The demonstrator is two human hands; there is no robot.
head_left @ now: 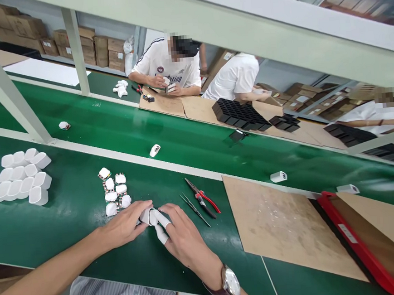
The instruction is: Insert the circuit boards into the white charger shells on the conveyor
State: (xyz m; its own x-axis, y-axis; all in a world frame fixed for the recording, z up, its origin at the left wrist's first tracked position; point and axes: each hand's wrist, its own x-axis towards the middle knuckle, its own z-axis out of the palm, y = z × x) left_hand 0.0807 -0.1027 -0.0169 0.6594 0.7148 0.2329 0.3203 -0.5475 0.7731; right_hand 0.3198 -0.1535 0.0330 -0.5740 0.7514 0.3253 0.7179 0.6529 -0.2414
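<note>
My left hand and my right hand meet near the front of the green bench, fingers pinched together on a small white plastic part. White finger cots cover two fingertips of my right hand. Just left of my hands lies a cluster of several white charger pieces with circuit boards. Red-handled pliers and tweezers lie just right of my hands.
Several white shells are stacked at far left. A brown board and a red tray lie to the right. Loose white parts ride the green conveyor. Two people sit opposite at cardboard mats with black trays.
</note>
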